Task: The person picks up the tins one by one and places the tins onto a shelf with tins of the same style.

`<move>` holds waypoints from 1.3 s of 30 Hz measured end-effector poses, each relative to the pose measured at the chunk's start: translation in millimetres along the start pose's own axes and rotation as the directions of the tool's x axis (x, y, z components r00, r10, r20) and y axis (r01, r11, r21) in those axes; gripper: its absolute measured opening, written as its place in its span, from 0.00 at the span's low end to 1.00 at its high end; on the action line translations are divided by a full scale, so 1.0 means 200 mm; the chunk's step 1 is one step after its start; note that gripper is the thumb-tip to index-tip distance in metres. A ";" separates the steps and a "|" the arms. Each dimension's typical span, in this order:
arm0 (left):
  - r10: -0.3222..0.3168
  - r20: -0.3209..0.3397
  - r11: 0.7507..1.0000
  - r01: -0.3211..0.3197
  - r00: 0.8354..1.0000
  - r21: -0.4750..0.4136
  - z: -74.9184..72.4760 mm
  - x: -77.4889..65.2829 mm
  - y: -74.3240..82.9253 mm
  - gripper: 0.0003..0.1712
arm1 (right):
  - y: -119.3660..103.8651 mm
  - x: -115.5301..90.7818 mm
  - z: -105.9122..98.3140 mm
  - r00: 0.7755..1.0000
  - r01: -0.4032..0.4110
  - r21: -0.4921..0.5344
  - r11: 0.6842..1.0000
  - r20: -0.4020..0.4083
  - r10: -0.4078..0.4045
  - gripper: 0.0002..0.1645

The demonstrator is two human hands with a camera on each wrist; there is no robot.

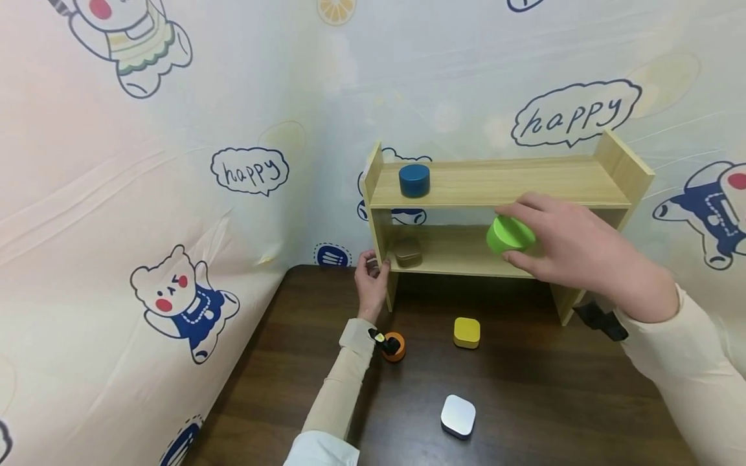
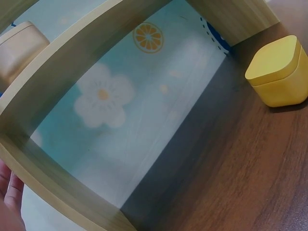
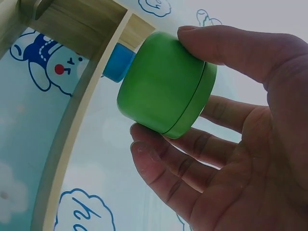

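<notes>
- Right hand (image 1: 562, 244) pinches the green container (image 1: 507, 235) between thumb and fingers, aloft before the wooden shelf (image 1: 495, 178).
- Left hand (image 1: 371, 285) lies against the shelf's left side panel; whether it grips, I cannot tell.
- Blue container (image 1: 414, 181) on the upper board, brown one (image 1: 408, 252) below.
- Dark wood-grain table (image 1: 524, 395), bearing yellow, white and orange containers.
- Pale printed wall cloth (image 1: 326, 90): "happy" legible in two speech bubbles (image 1: 249, 171), among cartoon bears.

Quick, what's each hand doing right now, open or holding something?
Left hand: at the shelf; whether gripping can't be told.
Right hand: holding the green container.
</notes>
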State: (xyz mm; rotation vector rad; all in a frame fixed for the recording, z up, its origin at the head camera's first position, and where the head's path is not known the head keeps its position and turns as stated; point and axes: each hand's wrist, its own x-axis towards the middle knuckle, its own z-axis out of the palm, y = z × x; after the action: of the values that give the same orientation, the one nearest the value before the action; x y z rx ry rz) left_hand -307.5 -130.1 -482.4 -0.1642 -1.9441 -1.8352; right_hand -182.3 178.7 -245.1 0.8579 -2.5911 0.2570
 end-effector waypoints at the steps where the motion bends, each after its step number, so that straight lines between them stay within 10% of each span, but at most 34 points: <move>1: 0.001 -0.002 1.000 -0.001 1.000 0.002 0.00 0.00 0.00 0.16 | 0.00 0.01 -0.01 1.000 -0.001 -0.003 1.000 0.003 0.001 0.35; 39: 0.000 0.008 1.000 0.000 1.000 -0.004 0.00 0.00 0.01 0.17 | 0.00 0.29 -0.12 0.953 0.157 0.038 0.987 0.257 -0.161 0.33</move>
State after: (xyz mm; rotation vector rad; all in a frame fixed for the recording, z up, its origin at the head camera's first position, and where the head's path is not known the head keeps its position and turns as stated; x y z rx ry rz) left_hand -307.5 -129.4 -481.3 -0.1731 -1.9465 -1.8415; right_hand -217.2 154.4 -198.5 1.1703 -2.7387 0.1282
